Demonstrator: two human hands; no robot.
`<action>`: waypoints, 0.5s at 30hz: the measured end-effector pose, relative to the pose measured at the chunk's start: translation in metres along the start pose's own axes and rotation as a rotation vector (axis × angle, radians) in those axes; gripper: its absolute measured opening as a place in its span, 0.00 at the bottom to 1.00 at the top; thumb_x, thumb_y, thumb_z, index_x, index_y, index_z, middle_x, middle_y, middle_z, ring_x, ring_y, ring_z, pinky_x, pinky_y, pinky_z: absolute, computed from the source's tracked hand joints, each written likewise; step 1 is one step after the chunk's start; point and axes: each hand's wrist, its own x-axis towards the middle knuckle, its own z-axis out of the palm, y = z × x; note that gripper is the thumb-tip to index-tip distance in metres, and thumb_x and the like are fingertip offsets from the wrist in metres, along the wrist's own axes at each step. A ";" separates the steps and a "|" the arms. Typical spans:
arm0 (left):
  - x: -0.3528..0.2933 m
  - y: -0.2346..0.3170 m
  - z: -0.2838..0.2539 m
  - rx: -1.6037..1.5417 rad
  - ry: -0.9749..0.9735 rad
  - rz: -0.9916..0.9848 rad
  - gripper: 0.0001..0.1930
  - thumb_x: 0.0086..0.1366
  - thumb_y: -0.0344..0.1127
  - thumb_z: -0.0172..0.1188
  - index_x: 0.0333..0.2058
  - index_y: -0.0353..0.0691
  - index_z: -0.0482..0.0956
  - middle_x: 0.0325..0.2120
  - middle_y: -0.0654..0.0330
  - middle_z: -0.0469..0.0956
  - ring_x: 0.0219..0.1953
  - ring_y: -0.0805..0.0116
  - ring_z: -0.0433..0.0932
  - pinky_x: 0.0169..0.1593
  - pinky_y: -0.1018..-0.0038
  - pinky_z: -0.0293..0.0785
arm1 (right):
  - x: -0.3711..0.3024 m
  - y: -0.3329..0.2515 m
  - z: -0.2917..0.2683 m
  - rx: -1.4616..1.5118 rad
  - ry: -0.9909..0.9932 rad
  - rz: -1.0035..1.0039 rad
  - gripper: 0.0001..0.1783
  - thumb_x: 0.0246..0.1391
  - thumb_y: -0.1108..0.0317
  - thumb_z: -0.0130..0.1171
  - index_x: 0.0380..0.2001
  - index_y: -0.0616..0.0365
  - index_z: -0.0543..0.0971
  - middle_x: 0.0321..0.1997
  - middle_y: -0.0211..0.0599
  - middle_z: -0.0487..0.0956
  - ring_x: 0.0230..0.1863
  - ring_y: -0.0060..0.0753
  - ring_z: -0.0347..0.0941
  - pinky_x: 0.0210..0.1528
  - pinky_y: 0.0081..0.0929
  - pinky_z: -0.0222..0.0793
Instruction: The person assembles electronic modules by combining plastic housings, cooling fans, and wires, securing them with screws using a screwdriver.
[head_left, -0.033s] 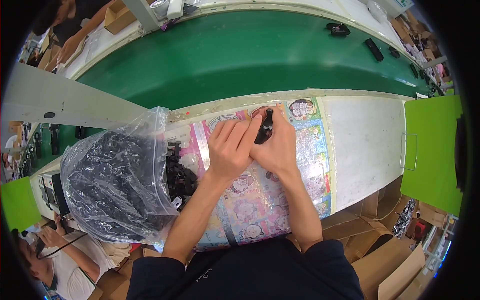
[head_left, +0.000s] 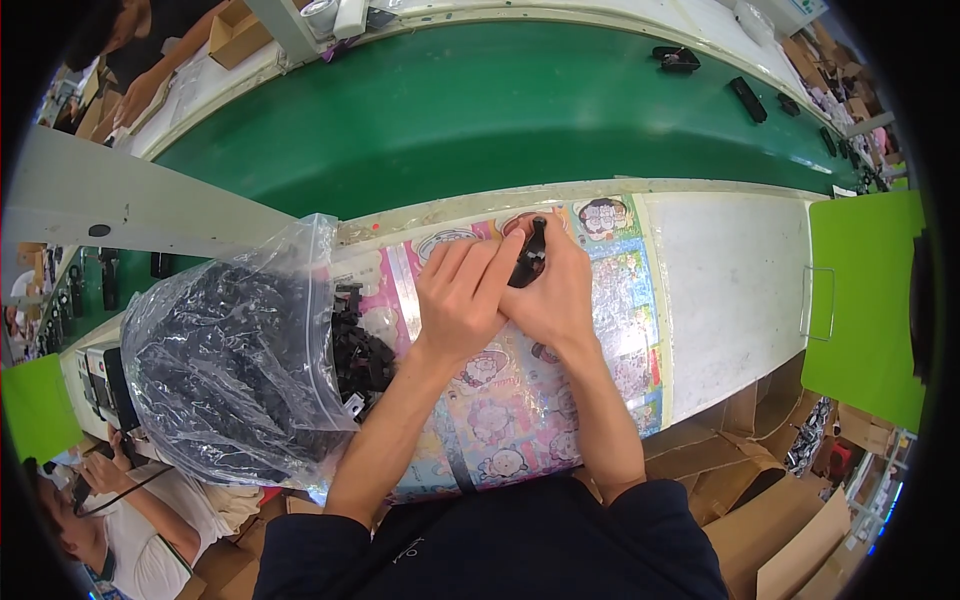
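Note:
A small black plastic part [head_left: 531,262] with a narrow upper end is held between my two hands above the patterned mat. My right hand [head_left: 558,295] is closed round it from the right, thumb side toward me. My left hand [head_left: 462,290] presses in from the left, its fingers bent and the index fingertip against the part's upper side. The part's lower portion is hidden by the hands. Beside my left forearm, a clear zip bag [head_left: 225,365] lies with its mouth toward me, and small black pieces [head_left: 358,350] spill from it onto the mat.
Beyond the mat [head_left: 500,425] runs a green conveyor belt [head_left: 450,115] with several black parts at its far right. A grey metal post [head_left: 150,205] crosses at left. A green panel [head_left: 868,310] stands at right, above cardboard boxes [head_left: 735,450]. Another person [head_left: 165,510] sits at lower left.

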 end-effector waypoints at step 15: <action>0.000 -0.003 0.003 -1.253 0.043 -1.160 0.12 0.76 0.28 0.52 0.54 0.35 0.76 0.45 0.56 0.81 0.45 0.70 0.82 0.49 0.76 0.79 | 0.006 -0.002 -0.014 0.051 -0.003 0.018 0.31 0.35 0.54 0.79 0.35 0.59 0.72 0.30 0.38 0.78 0.27 0.37 0.77 0.31 0.33 0.73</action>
